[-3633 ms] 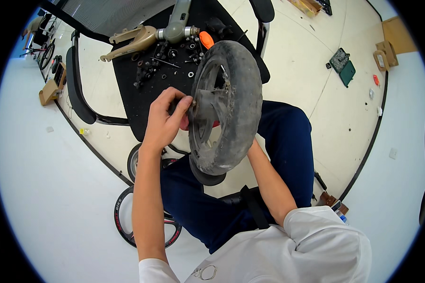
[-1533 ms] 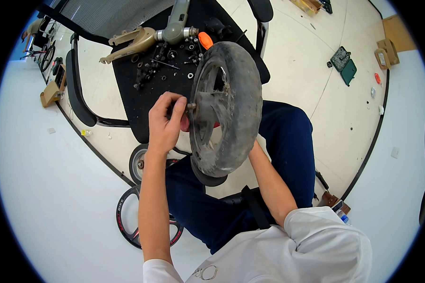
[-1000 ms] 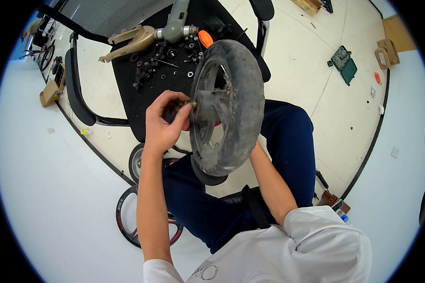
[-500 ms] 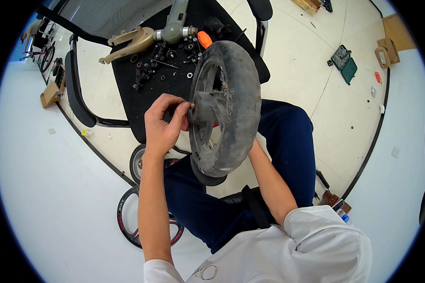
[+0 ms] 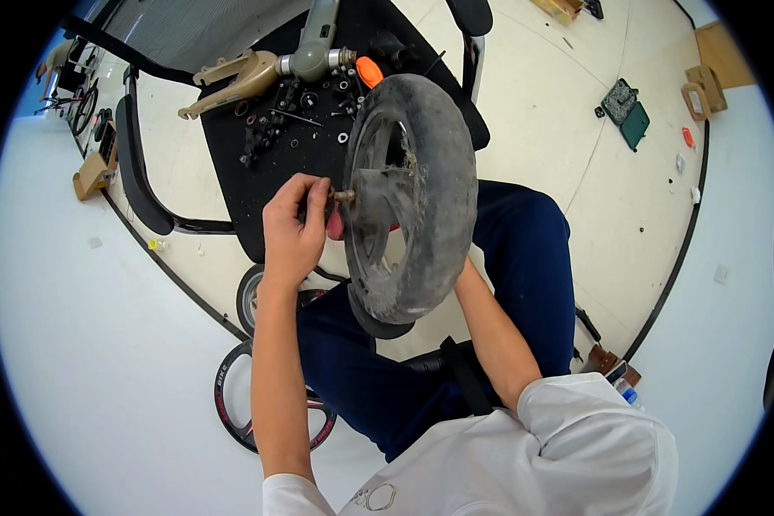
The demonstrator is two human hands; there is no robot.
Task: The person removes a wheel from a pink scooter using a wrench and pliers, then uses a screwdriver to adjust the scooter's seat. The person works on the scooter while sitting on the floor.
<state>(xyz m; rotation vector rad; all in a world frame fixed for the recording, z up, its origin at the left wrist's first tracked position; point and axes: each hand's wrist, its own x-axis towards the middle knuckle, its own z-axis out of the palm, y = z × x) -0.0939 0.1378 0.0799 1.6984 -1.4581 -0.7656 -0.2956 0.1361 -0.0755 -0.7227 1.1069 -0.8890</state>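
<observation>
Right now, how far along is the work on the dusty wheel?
Done: many small nuts and bolts already lie loose on the black mat beside a tan frame part. In hand: the left hand pinches the axle stub at the hub of the wheel; the right hand is hidden behind it. Left: the axle still sits in the hub.

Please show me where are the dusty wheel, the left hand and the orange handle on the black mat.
Wheel [image 5: 439,172], head view, on the grey tyre tread.
Left hand [image 5: 291,236], head view, on the back of the hand.
Orange handle [image 5: 369,71], head view, on its middle.
</observation>
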